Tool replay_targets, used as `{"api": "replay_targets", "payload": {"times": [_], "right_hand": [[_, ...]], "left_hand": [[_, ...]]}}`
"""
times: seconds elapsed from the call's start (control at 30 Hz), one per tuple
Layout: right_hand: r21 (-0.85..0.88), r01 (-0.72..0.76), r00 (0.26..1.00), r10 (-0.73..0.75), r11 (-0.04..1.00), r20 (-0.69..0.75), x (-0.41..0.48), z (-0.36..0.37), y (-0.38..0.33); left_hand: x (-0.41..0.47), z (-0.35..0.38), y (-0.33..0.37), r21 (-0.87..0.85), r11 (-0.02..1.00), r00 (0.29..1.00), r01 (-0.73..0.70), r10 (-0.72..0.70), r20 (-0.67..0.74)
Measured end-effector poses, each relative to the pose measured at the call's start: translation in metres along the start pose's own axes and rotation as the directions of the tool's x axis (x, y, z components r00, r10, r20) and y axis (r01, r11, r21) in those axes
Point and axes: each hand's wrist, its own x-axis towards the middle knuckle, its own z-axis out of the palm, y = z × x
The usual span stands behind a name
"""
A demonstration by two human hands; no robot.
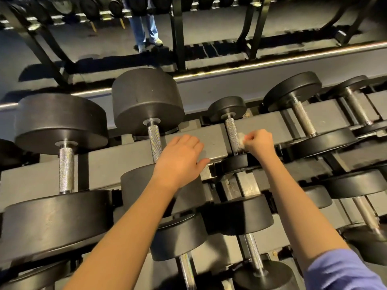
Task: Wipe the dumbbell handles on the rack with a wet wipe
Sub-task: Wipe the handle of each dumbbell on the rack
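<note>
Handle (232,130) first: the one you're working on belongs to the small dumbbell (228,107) in the middle of the rack's (104,164) top row. Its long axis runs away from you, with the near head toward your body and the far head toward the aisle, and the far end leans slightly left.

Your right hand (259,143) is just to the right of it. Its fingers (254,136) are curled in and pinch the wipe (241,140), which touches the right flank of the knurling in its nearer half.

Your left hand (180,160) lies flat on the rack beam, between this handle and the left neighbour (154,141). Its fingers are fairly straight and close together and hold nothing. The thumb sits at the beam's front edge.

The coming move turns on that axis. The wipe meets the bar from the side, so I'd judge your strokes should go along the bar, away from you and back. The wipe should also wrap over the top to reach the left flank, which it is not touching now. The far half near the collar also looks uncovered.

Your right hand is plainly the nearer one and already has the wipe. The right neighbour (302,122) lies roughly parallel and near that hand, on its right, so it looks like the easiest follow-on. More handles sit on the lower tier (252,254), beneath your forearms.
</note>
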Motion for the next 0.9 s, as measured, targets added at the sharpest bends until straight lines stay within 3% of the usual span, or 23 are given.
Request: {"api": "replay_targets", "payload": {"times": [0.17,0.4,0.57,0.63,0.73,0.9], "right_hand": [[-0.023,-0.060,0.994,0.062,0.998,0.089,-0.001,-0.009,0.006],[-0.101,-0.003,0.991,0.016,0.995,0.135,-0.005,-0.012,0.007],[0.101,0.035,0.998,-0.029,0.994,-0.064,-0.007,-0.001,-0.009],[0.120,0.045,0.996,-0.036,0.992,-0.080,-0.007,0.006,-0.016],[0.034,0.016,0.998,-0.014,0.999,-0.063,-0.009,0.006,-0.016],[-0.198,0.015,0.997,0.001,0.980,0.083,-0.017,-0.006,-0.005]], "left_hand": [[0.000,-0.001,0.001,-0.006,1.000,1.000,-0.002,0.002,-0.010],[0.000,0.000,0.001,0.008,1.000,1.000,-0.007,0.007,-0.006],[0.001,0.001,0.000,0.023,1.000,1.000,-0.013,0.014,-0.017],[0.001,0.001,0.000,0.024,1.000,1.000,-0.016,0.016,-0.014],[0.001,0.000,0.000,0.019,1.000,1.000,-0.021,0.021,-0.016],[0.001,-0.001,0.001,0.024,0.999,0.999,-0.030,0.031,-0.022]]}}
